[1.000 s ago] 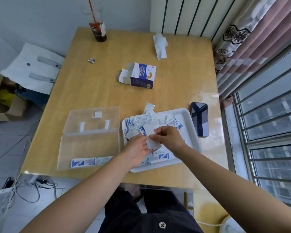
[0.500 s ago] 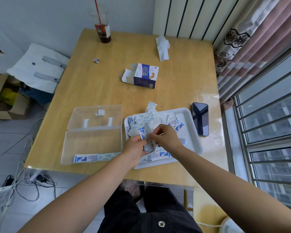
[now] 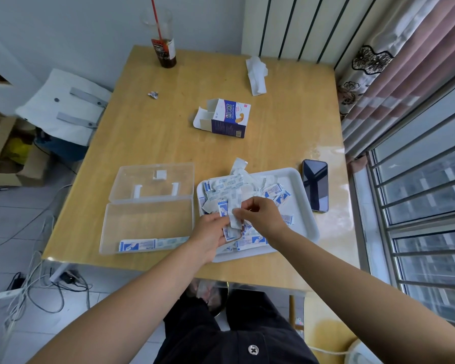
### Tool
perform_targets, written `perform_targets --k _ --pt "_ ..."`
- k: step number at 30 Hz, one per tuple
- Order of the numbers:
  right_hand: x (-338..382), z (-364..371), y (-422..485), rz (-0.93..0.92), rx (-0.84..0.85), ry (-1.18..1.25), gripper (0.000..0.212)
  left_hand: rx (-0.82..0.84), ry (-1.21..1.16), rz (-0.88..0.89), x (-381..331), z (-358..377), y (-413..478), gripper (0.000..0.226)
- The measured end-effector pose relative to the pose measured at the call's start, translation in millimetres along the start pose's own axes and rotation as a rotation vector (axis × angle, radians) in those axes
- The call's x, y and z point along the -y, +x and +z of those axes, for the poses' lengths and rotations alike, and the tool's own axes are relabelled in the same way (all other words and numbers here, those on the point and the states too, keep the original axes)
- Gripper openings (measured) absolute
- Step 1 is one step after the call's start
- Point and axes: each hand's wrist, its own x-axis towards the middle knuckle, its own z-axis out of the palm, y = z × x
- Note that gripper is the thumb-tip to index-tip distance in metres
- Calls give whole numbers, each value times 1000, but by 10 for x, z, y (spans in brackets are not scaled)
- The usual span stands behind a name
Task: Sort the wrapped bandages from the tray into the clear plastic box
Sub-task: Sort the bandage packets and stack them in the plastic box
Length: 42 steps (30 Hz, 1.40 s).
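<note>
While both hands work over the near-left corner of the tray (image 3: 308,206), the grip is the weak point: the left hand (image 3: 210,237) curls round a small stack of wrapped bandages (image 3: 231,232), and the right hand (image 3: 263,216) pinches one white strip (image 3: 234,215) against that stack with thumb and fingertips. The wrappers look thin and slick, so a loose stack could fan out and drop back into the pile (image 3: 231,183) or onto the table (image 3: 168,132) mid-carry. The clear plastic box (image 3: 147,222) sits open just left of the tray with a few bandages (image 3: 138,244) along its near wall — a short trip. It looks light, so a wrist knock could shove it toward the table edge. One stray wrapper (image 3: 239,164) overhangs the tray's far rim — easy to flick off. The phone (image 3: 315,185) lies just right of the tray, out of the path.
</note>
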Motion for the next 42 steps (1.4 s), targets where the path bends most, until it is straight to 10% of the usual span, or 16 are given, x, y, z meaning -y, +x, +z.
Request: perform_targets --k 10,21,31,35,42 --pt "-179 -156 55 103 56 118 9 -37 154 8 51 -75 72 20" --pt "-282 -402 89 147 -48 -35 4 -281 1164 249 134 100 281 35" --pt "164 -32 206 -9 172 103 7 42 -132 94 -88 100 250 29" --pt "213 -24 654 -297 -28 -471 22 -109 -241 53 -190 -6 243 23" --pt "228 144 998 -589 117 -1466 56 -107 -327 -97 -244 -34 201 20"
